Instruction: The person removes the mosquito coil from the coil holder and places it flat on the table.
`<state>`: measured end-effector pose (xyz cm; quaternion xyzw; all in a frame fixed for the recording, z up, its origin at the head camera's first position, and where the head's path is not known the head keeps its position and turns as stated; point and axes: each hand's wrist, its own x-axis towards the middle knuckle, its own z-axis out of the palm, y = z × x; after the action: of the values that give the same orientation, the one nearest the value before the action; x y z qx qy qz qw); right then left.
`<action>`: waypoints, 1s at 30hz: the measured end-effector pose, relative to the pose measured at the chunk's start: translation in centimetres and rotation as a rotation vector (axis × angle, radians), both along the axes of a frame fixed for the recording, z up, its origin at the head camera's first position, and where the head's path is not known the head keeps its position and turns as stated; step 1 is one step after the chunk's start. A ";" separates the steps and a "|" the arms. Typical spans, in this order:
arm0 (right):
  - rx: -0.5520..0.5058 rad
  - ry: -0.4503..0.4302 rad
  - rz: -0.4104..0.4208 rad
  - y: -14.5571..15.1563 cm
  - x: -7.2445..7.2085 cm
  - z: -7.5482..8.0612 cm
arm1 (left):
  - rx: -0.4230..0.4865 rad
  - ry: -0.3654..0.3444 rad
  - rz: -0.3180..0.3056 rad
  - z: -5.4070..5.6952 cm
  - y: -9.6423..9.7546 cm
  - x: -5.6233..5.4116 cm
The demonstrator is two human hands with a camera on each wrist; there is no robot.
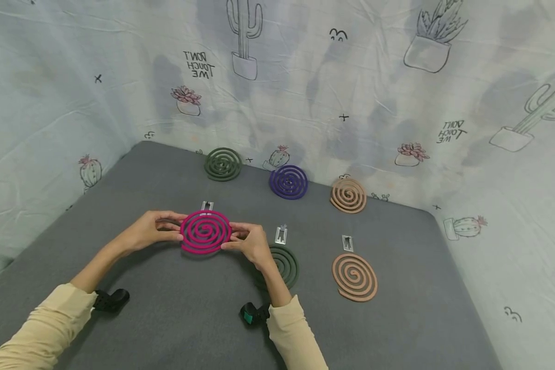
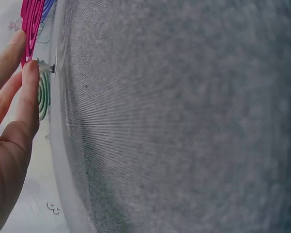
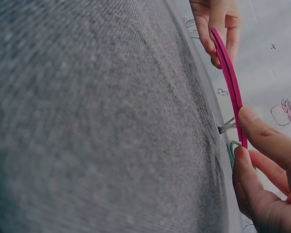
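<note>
A magenta mosquito coil (image 1: 205, 229) is held raised over the grey table by both hands. My left hand (image 1: 148, 231) pinches its left edge between thumb and fingers. On the opposite edge, my right hand (image 1: 254, 244) pinches it the same way. In the right wrist view the coil (image 3: 231, 80) appears edge-on, tilted, with both hands on it. A small metal coil stand (image 1: 207, 205) is partly hidden behind the coil. Under my right forearm lies a dark green coil (image 1: 292, 262), partly covered.
Farther right lies a tan coil (image 1: 354, 273). Two more metal stands, one mid-table (image 1: 281, 235) and one right (image 1: 347, 243), sit on the table. Along the back edge are a green coil (image 1: 222, 164), a purple coil (image 1: 289, 182) and another tan coil (image 1: 348, 195), before a patterned curtain (image 1: 305, 92).
</note>
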<state>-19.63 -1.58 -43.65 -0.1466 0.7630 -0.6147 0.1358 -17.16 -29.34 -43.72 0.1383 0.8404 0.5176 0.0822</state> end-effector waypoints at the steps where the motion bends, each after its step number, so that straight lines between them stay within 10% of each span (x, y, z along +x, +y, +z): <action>1: 0.000 0.001 0.000 0.0 -0.2 -0.4 | -0.001 0.002 -0.002 0.0 0.0 0.0; 30: 0.078 0.016 -0.005 -0.7 -0.4 -1.2 | -0.079 -0.021 -0.001 -0.1 -0.2 -0.1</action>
<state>-20.00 -2.32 -44.87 -0.1443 0.7877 -0.5837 0.1340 -17.31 -29.55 -43.83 0.1302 0.8591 0.4855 0.0966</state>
